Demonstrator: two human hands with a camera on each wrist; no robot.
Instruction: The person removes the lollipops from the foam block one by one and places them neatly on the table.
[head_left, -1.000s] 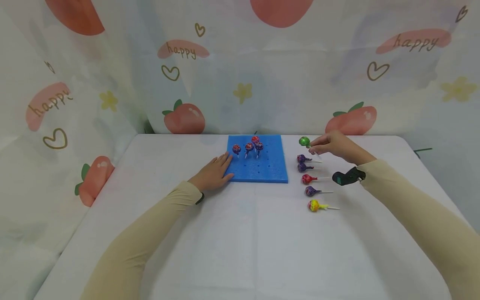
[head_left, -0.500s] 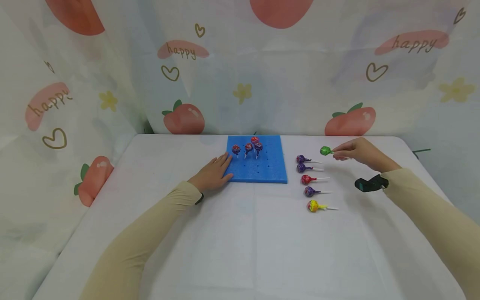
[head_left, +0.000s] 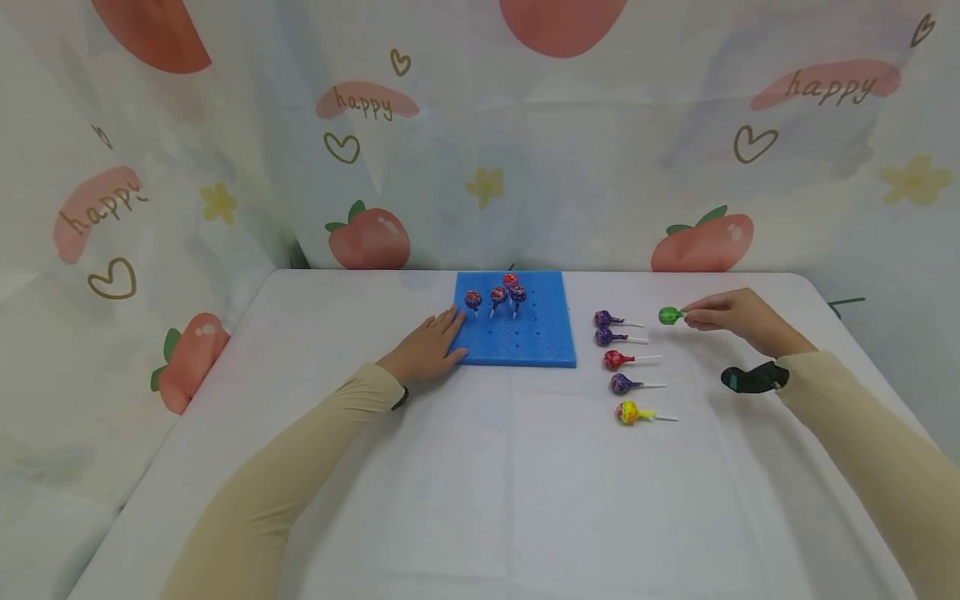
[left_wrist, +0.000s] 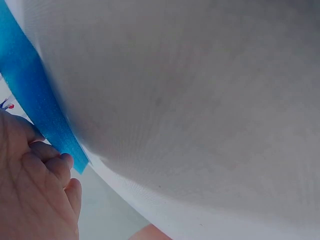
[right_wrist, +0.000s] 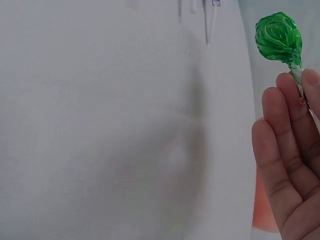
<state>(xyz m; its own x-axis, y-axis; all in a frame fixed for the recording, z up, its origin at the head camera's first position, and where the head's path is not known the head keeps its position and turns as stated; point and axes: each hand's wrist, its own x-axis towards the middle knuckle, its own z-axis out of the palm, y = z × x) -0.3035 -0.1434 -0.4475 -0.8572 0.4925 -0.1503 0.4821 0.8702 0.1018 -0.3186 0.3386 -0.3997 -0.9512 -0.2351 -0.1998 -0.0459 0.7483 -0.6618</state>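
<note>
A green-wrapped lollipop is pinched by its stick between the thumb and fingers of my right hand, above the table's right side. The right wrist view shows its green head close up. My left hand rests with straight fingers along the left edge of a blue foam board dotted with small holes. Several lollipops stand upright in that board, among them a dark one at the left and a red one at the back.
Right of the board, several lollipops lie in a column, sticks pointing right: a purple one at the far end, a red one midway, a yellow one nearest. The white table ends at a patterned curtain behind.
My right hand has carried the green lollipop to the right and slightly nearer, away from the board. The left hand and the board have stayed in place.
</note>
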